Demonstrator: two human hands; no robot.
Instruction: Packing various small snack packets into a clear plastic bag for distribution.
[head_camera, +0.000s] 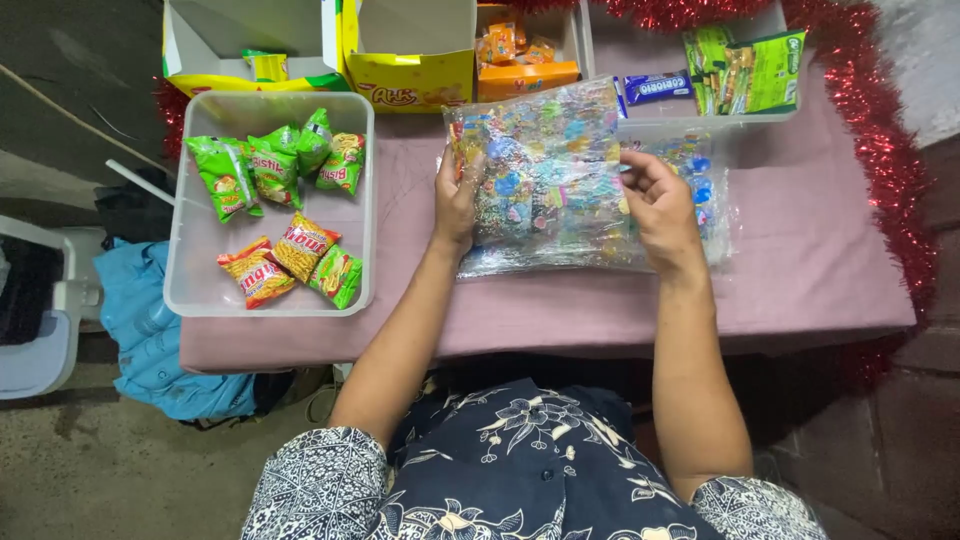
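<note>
- The left hand (456, 205) gripped the left edge of a clear plastic bag (550, 180), with the thumb on the front and the fingers curled behind the film.
- The right hand (662, 208) held the same bag on its right side; its fingers pinched the shiny film near the middle of that edge.
- The bag was wide and flat, made of thin crinkled plastic that reflected the light, and it was full of many small colourful pieces, mostly blue, pink and yellow. What these pieces were, I could not tell.
- The bag was above the middle of the counter (800, 270), which was covered with a smooth dull pink cloth; the lower edge of the bag seemed to touch the cloth.
- To the left of the hands stood a rectangular translucent plastic tub (195, 290) with rounded corners. Inside it lay small puffy snack packets (290, 205), some green and some orange and yellow.
- At the far edge of the counter stood open cardboard boxes (410, 60), yellow outside and white inside, and one tray with orange packets (515, 50).
- Further right lay a blue wrapped bar (657, 88) and flat green packets (750, 70).
- Red glittery tinsel (885, 140) ran along the right edge of the counter.
</note>
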